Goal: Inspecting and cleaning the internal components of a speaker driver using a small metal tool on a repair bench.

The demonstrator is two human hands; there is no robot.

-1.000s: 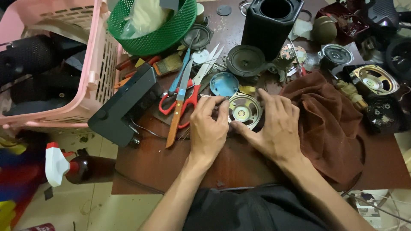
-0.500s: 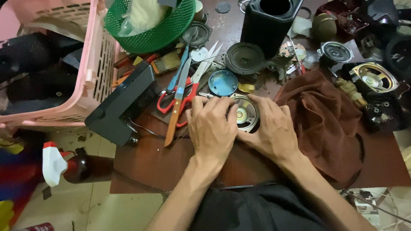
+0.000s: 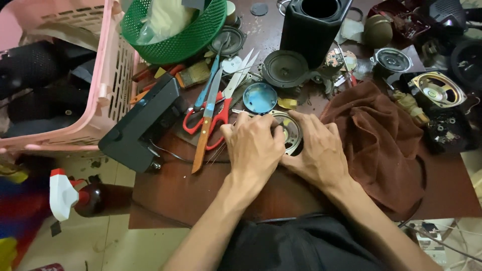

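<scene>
A small round speaker driver [image 3: 291,131] with a metal frame lies on the brown table [image 3: 170,195]. My left hand [image 3: 253,148] covers its left side, fingers curled over the rim. Against its right side rests my right hand [image 3: 316,150], fingers on the frame's edge. Most of the driver is hidden under both hands. Just left of my left hand lie red-handled scissors [image 3: 208,123] and a knife with a wooden handle [image 3: 201,145].
A brown cloth [image 3: 381,140] is heaped to the right. Behind stand a black speaker box [image 3: 314,27], a dark speaker cone [image 3: 285,68], a blue round lid [image 3: 260,97] and more drivers [image 3: 436,89]. A pink basket [image 3: 108,80], green basket [image 3: 175,35] and black device [image 3: 143,125] sit left.
Both hands have closed in over the speaker driver, the left hand sliding right to cover more of it. The other things on the table lie as before.
</scene>
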